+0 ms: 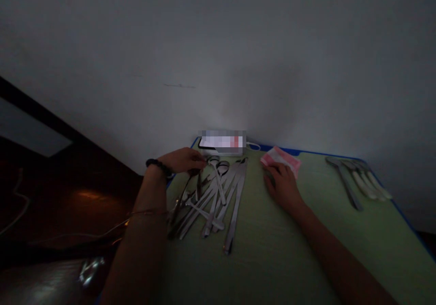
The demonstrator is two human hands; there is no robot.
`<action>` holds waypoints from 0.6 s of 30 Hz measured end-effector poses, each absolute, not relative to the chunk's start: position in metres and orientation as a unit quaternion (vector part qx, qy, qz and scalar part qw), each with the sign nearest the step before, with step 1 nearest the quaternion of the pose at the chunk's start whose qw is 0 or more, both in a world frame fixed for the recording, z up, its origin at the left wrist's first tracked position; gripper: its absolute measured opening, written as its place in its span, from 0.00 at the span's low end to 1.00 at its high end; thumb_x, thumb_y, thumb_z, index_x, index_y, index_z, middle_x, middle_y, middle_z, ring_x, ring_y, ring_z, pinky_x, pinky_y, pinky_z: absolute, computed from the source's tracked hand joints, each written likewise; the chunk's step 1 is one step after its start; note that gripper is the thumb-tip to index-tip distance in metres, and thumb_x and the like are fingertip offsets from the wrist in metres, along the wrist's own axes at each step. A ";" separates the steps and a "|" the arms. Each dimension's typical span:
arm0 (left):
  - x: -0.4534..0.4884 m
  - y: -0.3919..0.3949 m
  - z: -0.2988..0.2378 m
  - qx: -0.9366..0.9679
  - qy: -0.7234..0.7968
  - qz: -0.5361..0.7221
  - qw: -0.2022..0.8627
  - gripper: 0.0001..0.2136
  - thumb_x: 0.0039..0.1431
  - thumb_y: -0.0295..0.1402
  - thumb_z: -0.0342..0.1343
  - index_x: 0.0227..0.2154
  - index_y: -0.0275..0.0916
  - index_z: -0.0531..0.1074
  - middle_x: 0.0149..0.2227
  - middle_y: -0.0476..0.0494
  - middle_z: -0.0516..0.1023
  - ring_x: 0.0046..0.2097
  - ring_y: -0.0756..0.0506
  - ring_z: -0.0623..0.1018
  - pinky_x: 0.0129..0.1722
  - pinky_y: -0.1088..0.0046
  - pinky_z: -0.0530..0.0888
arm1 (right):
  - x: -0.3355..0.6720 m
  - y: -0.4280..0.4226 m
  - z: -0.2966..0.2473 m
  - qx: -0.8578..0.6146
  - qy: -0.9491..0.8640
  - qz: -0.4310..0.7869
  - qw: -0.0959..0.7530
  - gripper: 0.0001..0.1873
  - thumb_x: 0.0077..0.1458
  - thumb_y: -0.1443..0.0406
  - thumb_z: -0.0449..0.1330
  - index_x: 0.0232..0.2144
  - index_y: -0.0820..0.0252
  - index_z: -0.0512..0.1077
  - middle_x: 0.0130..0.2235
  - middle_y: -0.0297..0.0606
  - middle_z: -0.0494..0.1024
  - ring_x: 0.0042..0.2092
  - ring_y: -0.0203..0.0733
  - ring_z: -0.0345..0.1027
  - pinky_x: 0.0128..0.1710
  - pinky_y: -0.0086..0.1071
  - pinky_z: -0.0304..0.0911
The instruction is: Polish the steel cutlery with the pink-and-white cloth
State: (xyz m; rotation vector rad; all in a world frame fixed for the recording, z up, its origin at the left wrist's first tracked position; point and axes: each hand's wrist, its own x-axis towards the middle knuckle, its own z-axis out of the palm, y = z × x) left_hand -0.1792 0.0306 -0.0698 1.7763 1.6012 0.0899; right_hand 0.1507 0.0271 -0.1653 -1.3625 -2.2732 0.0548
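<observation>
The pale green counter [259, 232], edged in blue, carries a loose pile of metal cutlery [214, 205] near its left edge. A lit-screen device [221, 142] and a pink-and-white cloth [284, 158] lie along the far edge. Toward the far right corner lie a metal utensil [347, 189] and several white-handled pieces [369, 184].

On a green table [265, 259] edged in blue, a heap of metal cutlery [235, 196] is spread towards the left edge. Its far end is reached by the left hand [184, 159]; whether a piece is gripped cannot be told. A pink-and-white cloth [284, 157] near the far edge is touched by the right hand [284, 189]. Light-handled cutlery [366, 184] is laid by the far right corner.
</observation>
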 end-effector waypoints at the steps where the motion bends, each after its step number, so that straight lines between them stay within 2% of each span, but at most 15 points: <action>1: -0.178 0.031 -0.069 0.694 0.617 0.046 0.370 0.16 0.49 0.44 0.50 0.32 0.36 0.73 0.29 0.46 0.78 0.30 0.48 0.75 0.31 0.76 0.69 | 0.151 0.027 -0.165 -0.499 -0.832 0.020 0.244 0.20 0.55 0.63 0.50 0.51 0.58 0.65 0.47 0.45 0.67 0.49 0.50 0.57 0.49 0.45 0.55; 4: -0.172 0.031 -0.067 0.700 0.601 0.080 0.378 0.16 0.51 0.45 0.49 0.32 0.36 0.72 0.30 0.46 0.77 0.32 0.48 0.75 0.32 0.75 0.70 | 0.151 0.027 -0.165 -0.493 -0.832 0.019 0.252 0.20 0.55 0.63 0.50 0.51 0.58 0.65 0.47 0.45 0.67 0.49 0.50 0.57 0.48 0.45 0.55; 9: -0.158 0.032 -0.058 0.709 0.587 0.181 0.346 0.13 0.55 0.42 0.47 0.32 0.36 0.69 0.26 0.48 0.73 0.27 0.50 0.72 0.29 0.75 0.69 | 0.151 0.026 -0.164 -0.494 -0.832 0.014 0.254 0.20 0.55 0.63 0.50 0.51 0.57 0.65 0.47 0.46 0.68 0.48 0.51 0.58 0.47 0.45 0.56; 13: -0.132 0.028 -0.044 0.701 0.553 0.315 0.322 0.10 0.58 0.38 0.47 0.33 0.36 0.66 0.25 0.50 0.70 0.26 0.52 0.69 0.28 0.76 0.68 | 0.148 0.024 -0.162 -0.500 -0.831 0.004 0.244 0.19 0.55 0.63 0.50 0.50 0.58 0.65 0.47 0.46 0.68 0.48 0.50 0.58 0.47 0.44 0.56; 18: -0.078 0.021 -0.037 0.650 0.487 0.451 0.370 0.10 0.60 0.39 0.46 0.33 0.37 0.63 0.27 0.49 0.70 0.26 0.53 0.70 0.27 0.77 0.70 | 0.149 0.020 -0.147 -0.527 -0.828 0.001 0.190 0.16 0.56 0.62 0.48 0.45 0.60 0.67 0.41 0.47 0.71 0.44 0.49 0.63 0.41 0.39 0.58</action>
